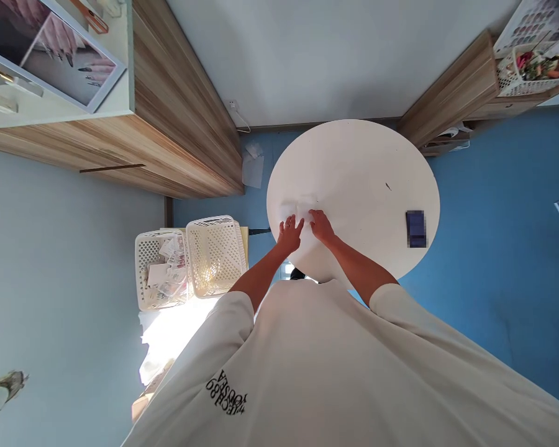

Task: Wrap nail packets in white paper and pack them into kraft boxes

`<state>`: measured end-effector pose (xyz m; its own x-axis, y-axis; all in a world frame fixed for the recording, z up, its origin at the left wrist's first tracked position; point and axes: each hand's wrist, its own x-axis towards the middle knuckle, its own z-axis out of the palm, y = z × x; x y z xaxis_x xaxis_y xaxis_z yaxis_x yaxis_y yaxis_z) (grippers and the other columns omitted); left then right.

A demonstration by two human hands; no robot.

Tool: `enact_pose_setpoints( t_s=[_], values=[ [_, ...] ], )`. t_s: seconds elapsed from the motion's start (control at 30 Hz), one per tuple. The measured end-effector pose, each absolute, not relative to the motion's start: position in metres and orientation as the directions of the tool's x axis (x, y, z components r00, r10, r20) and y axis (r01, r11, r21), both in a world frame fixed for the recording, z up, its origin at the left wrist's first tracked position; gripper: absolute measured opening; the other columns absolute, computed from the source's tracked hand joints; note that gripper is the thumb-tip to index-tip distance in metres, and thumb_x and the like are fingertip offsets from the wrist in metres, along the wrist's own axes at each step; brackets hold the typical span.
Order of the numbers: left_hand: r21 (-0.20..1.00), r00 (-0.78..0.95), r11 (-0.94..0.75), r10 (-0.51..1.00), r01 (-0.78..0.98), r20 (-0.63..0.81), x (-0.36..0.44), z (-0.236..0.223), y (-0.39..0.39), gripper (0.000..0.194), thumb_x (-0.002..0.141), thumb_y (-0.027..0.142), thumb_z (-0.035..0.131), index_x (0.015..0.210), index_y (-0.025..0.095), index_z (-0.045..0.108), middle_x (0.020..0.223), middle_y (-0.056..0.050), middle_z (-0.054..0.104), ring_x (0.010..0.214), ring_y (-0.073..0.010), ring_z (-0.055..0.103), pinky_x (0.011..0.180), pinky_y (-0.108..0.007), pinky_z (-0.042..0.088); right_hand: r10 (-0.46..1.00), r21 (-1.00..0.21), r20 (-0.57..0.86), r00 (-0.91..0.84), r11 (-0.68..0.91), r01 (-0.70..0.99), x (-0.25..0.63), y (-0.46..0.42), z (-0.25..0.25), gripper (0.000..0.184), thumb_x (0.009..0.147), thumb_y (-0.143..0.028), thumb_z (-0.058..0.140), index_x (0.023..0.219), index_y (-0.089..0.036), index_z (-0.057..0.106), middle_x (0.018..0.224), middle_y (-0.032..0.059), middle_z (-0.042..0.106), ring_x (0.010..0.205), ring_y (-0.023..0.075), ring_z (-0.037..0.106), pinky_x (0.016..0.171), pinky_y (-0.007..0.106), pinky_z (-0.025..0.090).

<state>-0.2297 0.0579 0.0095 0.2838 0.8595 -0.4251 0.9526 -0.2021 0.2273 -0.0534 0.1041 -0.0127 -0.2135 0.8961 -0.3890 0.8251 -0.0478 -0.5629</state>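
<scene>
A small white, thin item (302, 203), perhaps a clear packet or piece of paper, lies on the round white table (354, 161) near its front left edge. My left hand (290, 233) rests on the table with fingers spread, touching the item's near side. My right hand (321, 225) lies beside it, fingers curled down on the item's right edge. The item is pale against the tabletop and hard to make out.
A dark blue phone (416, 228) lies at the table's right side. Two white lattice baskets (189, 257) stand to the left, one holding papers. Wooden cabinets (168, 124) flank the far wall. The floor (494, 248) is blue.
</scene>
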Motion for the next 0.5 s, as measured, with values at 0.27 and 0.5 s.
enact_pose_setpoints(
  t_s=[0.27,0.5],
  values=[
    [0.263,0.288,-0.18,0.84,0.948,-0.461,-0.228,0.014,0.067,0.085,0.087,0.012,0.055,0.169,0.019,0.033,0.176,-0.02,0.026,0.163,-0.0364,0.023,0.129,-0.059,0.021,0.865,-0.392,-0.467,-0.183,-0.017,0.92,-0.056,0.099,0.001,0.065,0.101,-0.016,0.043,0.166,-0.022,0.039,0.167,0.0133,0.04,0.144,0.0298,0.048,0.111,0.042,0.05],
    [0.307,0.229,-0.116,0.904,0.945,-0.361,-0.224,0.026,0.059,0.081,0.089,0.012,0.049,0.168,0.02,0.035,0.175,-0.017,0.03,0.162,-0.033,0.027,0.129,-0.059,0.022,0.853,-0.291,-0.489,-0.182,0.037,0.956,-0.041,0.081,0.024,0.065,0.104,-0.023,0.044,0.168,-0.023,0.033,0.177,0.0119,0.023,0.152,0.0297,0.039,0.116,0.04,0.045]
  ],
)
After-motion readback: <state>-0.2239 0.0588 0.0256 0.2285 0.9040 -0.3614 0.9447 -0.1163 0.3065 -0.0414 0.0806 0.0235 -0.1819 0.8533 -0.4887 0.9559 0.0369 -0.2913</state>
